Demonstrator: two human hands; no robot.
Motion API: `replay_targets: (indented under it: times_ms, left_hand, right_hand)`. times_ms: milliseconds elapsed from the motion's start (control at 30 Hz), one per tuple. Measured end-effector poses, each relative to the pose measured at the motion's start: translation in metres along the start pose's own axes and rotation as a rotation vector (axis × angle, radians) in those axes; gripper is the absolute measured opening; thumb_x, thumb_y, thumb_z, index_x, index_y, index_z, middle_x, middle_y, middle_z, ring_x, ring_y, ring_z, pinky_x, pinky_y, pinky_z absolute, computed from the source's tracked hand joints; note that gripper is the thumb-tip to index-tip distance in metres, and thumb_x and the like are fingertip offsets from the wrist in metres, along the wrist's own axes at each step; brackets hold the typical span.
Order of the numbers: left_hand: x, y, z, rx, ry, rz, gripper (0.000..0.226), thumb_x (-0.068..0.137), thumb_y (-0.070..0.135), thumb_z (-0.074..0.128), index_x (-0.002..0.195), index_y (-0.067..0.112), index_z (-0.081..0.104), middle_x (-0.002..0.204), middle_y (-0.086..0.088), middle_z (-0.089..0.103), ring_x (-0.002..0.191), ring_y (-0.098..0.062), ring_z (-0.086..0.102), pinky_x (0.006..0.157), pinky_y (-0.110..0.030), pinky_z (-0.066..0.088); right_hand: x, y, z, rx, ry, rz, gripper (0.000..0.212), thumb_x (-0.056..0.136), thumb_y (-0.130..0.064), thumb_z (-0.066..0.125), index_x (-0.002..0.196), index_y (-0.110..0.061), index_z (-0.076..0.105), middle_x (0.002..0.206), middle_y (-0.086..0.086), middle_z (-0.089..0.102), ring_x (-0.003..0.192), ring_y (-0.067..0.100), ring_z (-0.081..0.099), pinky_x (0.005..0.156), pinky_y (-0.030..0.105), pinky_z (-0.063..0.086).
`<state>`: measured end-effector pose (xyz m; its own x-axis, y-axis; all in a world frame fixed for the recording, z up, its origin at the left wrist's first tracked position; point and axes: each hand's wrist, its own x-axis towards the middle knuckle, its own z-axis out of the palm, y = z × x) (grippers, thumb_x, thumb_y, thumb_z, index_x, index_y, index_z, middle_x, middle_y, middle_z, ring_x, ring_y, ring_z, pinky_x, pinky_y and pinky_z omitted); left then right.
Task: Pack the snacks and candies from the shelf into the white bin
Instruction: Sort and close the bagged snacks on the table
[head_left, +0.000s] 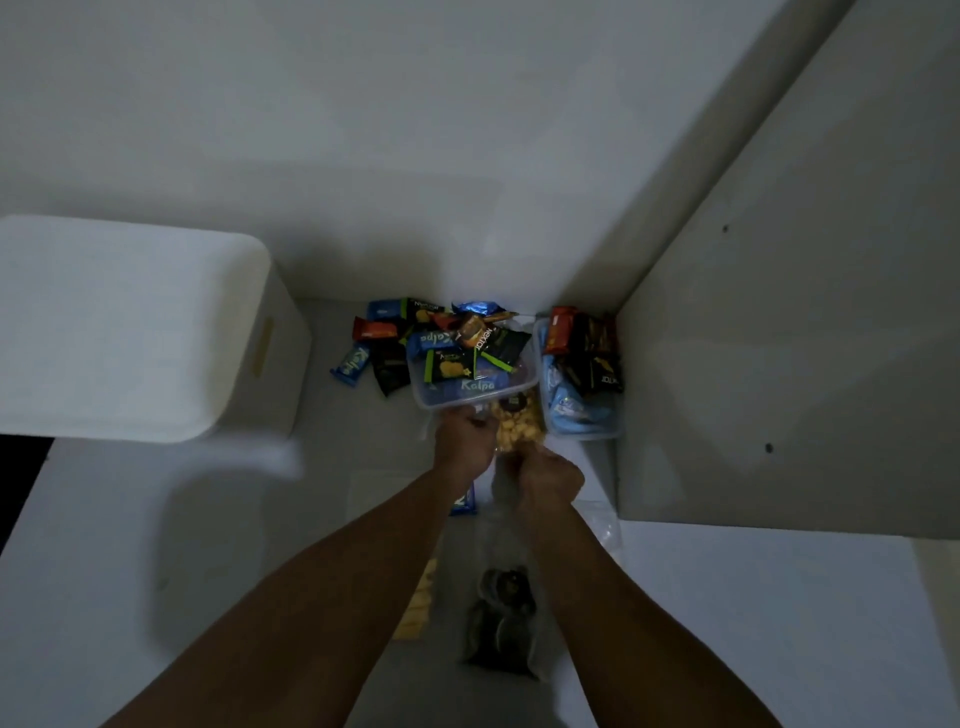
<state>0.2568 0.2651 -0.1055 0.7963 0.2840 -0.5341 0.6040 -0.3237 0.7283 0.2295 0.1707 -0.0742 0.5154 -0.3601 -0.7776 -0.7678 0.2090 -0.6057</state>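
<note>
Fingers of right hand (550, 475) curled round near end of clear bag of yellow snacks (515, 422), left hand (465, 436) fingers curled at bag's nine o'clock edge, touching clear tub of wrapped candies (470, 371) at twelve o'clock, grip unclear, second tub (582, 415) at two o'clock, white bin (130, 327) at ten o'clock, well apart

White shelf (182, 571), one level
9 o'clock: white bin (130, 322), upright
12 o'clock, back corner: loose snack packets (374, 358), blue, black, red; clear tub (431, 401) heaped with packets; second clear tub (582, 434) just at its 3 o'clock; bag of yellow snacks (514, 415) between them
Centre: blue packet (464, 501)
6 o'clock: dark bag (501, 623), yellow pack (415, 608) at its 9 o'clock
</note>
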Motion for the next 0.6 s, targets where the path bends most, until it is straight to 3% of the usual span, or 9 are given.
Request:
replay_targets:
  times_ms: [133,200,267,333,400,500,600]
  left_hand:
    - [0.007,-0.002,0.001,-0.117,-0.018,-0.122,0.04,0.078,0.027,0.076,0.109,0.006,0.065,0.108,-0.008,0.069,0.095,-0.028,0.067,0.078,-0.034,0.057]
    - [0.013,-0.006,0.002,-0.139,-0.048,-0.152,0.052,0.067,0.026,0.08,0.113,0.007,0.063,0.114,-0.007,0.069,0.097,-0.028,0.067,0.083,-0.042,0.058]
    - [0.02,-0.013,0.004,-0.152,-0.087,-0.152,0.057,0.06,0.027,0.076,0.113,0.009,0.065,0.112,-0.014,0.069,0.097,-0.032,0.067,0.085,-0.047,0.057]
    - [0.016,-0.009,-0.004,-0.124,-0.112,-0.152,0.07,0.053,0.029,0.079,0.118,0.008,0.062,0.118,-0.014,0.065,0.103,-0.032,0.065,0.09,-0.047,0.055]
    - [0.009,-0.007,-0.012,-0.052,-0.171,-0.128,0.062,0.063,0.021,0.083,0.118,0.011,0.058,0.119,-0.01,0.061,0.102,-0.026,0.064,0.082,-0.037,0.056]
    - [0.006,-0.01,-0.019,0.067,-0.252,-0.09,0.042,0.073,0.01,0.079,0.11,0.014,0.059,0.111,-0.012,0.061,0.09,-0.024,0.063,0.06,-0.024,0.047]
    - [0.006,-0.013,-0.019,0.121,-0.256,-0.055,0.042,0.07,0.013,0.083,0.105,0.016,0.06,0.108,-0.014,0.065,0.093,-0.028,0.066,0.065,-0.027,0.049]
  right_hand:
    - [-0.008,0.004,-0.014,-0.288,0.082,-0.108,0.009,0.081,-0.009,0.07,0.085,-0.008,0.062,0.07,0.002,0.063,0.058,0.013,0.058,0.043,0.013,0.043]
    - [-0.012,0.003,-0.018,-0.366,0.079,-0.217,0.027,0.08,-0.019,0.071,0.102,-0.013,0.056,0.086,0.0,0.06,0.075,0.015,0.057,0.061,0.02,0.049]
    - [-0.006,0.006,-0.02,-0.479,0.085,-0.311,0.04,0.082,-0.031,0.066,0.117,-0.015,0.054,0.111,0.007,0.058,0.099,0.023,0.058,0.085,0.039,0.052]
    - [0.0,0.006,-0.019,-0.646,0.099,-0.342,0.043,0.091,-0.034,0.055,0.131,-0.017,0.049,0.127,0.013,0.049,0.119,0.032,0.048,0.098,0.05,0.044]
    - [0.003,0.003,-0.018,-0.73,0.087,-0.341,0.041,0.097,-0.031,0.046,0.136,-0.019,0.047,0.134,0.013,0.045,0.128,0.033,0.04,0.101,0.052,0.035]
    - [0.011,0.0,-0.013,-0.685,0.057,-0.33,0.038,0.097,-0.025,0.044,0.134,-0.016,0.05,0.133,0.014,0.047,0.126,0.034,0.044,0.102,0.051,0.036]
    - [0.02,0.001,-0.007,-0.588,0.062,-0.313,0.029,0.095,-0.018,0.049,0.119,-0.005,0.058,0.122,0.017,0.055,0.111,0.033,0.055,0.096,0.045,0.046]
